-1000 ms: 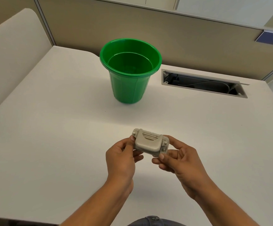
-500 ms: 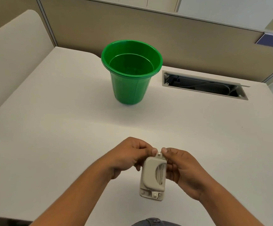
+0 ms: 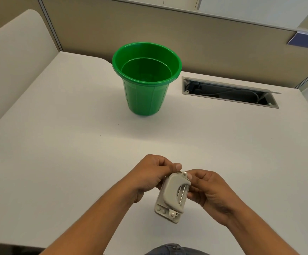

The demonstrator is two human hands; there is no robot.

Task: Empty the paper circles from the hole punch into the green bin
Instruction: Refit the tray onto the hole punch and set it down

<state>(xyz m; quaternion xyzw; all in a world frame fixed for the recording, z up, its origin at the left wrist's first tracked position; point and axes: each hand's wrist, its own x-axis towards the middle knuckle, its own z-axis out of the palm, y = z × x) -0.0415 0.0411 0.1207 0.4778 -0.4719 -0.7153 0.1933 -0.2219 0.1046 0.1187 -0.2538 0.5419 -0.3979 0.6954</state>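
A: Where is the hole punch (image 3: 172, 196)?

B: Low in the view, held above the near part of the white desk (image 3: 57, 144), between both hands. It is a grey two-hole punch turned on end, its long axis running away from the person, with its lever top facing the camera and slightly to the right.

A: How are the hands set on it?

B: The left hand (image 3: 150, 176) comes in from the left, its fingers curled closed around the far end and left edge, thumb tip pressed at the top corner. The right hand (image 3: 207, 192) grips from the right, fingers curled in against the right edge, thumb near the metal rivet at the far end. Both hands are closed on the punch; the near end hangs free below them.

A: Any paper circles showing?

B: I cannot tell; the underside is turned away from the camera.

A: And the green bin (image 3: 146, 80)?

B: It stands upright on the desk, well apart from the hands, farther back and a little left of centre. Its mouth is open and its inside looks plain green.

A: What else is there?

B: A cable slot (image 3: 230, 92) set in the desk just right of the bin, beige partition walls (image 3: 186, 37) behind, and a blue sign (image 3: 307, 41) reading 017 at the upper right.
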